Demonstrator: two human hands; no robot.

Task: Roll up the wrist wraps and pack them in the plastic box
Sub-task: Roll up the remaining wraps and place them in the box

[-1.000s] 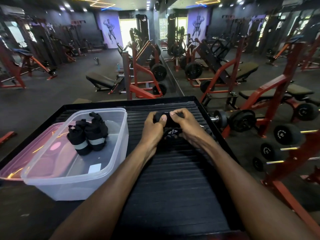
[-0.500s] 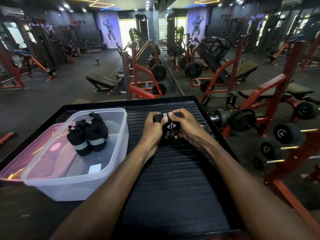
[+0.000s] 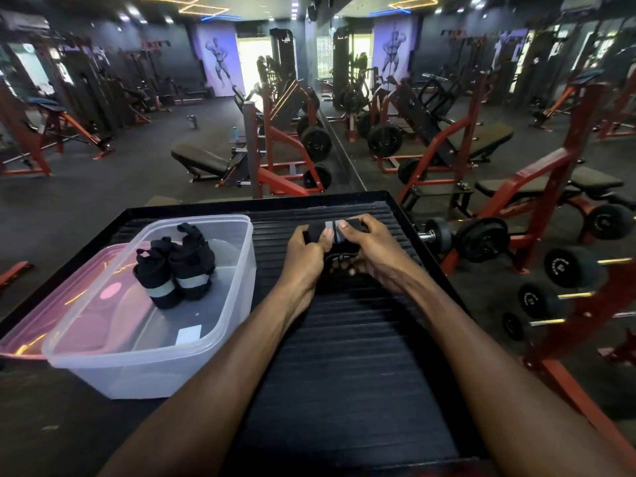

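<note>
A black wrist wrap [image 3: 332, 232] with a grey band is gripped between both hands just above the ribbed black counter [image 3: 347, 356], to the right of the plastic box [image 3: 192, 342]. The left hand [image 3: 304, 254] is curled round the left end of the roll, its thumb pressed on the grey band. The right hand [image 3: 373, 247] is curled round the right end, its thumb laid beside the other thumb on the top of the wrap. A loose part of the wrap is seen hanging under the hands, though its shape cannot be made out.

Inside the clear plastic box, two rolled wraps [image 3: 179, 266] are stood close together near the far wall, black with pale bands. A pinkish lid [image 3: 51, 321] is laid partly under the box on its left side. Beyond the counter, to the right of the box, dumbbells [image 3: 478, 237] are kept on a red rack [image 3: 568, 256].
</note>
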